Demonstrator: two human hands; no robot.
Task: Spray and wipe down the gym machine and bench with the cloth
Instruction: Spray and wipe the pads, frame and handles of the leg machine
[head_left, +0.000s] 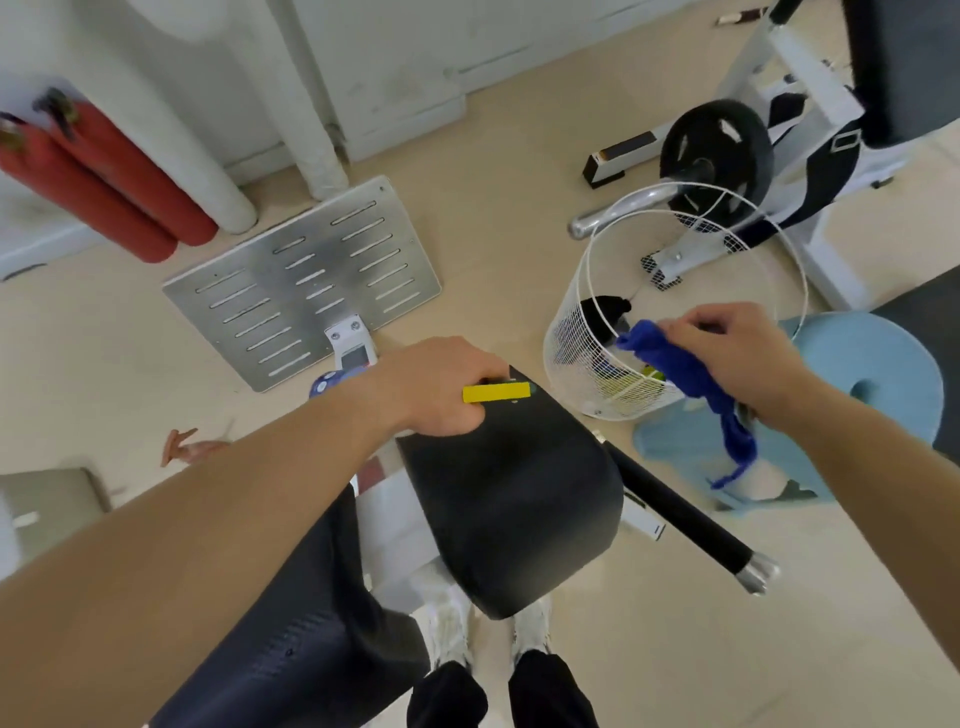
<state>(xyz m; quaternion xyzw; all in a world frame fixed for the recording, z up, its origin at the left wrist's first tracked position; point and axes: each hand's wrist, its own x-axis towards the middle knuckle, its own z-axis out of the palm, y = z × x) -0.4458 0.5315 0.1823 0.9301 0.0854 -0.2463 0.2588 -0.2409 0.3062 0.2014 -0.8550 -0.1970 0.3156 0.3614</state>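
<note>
My left hand (441, 387) grips a spray bottle, of which only the yellow nozzle (496, 392) shows, pointing right over the far edge of the black padded seat (511, 499) of the gym machine. My right hand (727, 353) holds a bunched blue cloth (685, 374) in the air to the right of the seat, above the white wire basket (587, 332); a tail of the cloth hangs down below my wrist. The machine's perforated metal footplate (301, 280) lies on the floor beyond the seat. A black handle bar (685, 519) with a chrome end sticks out to the right of the seat.
The wire basket holds a black item and some small things. A light blue mat (872, 374) lies under and right of it. A weight plate (717, 150) on a white machine stands at back right. Two red fire extinguishers (98, 176) lean at left. My shoes (488, 634) are below the seat.
</note>
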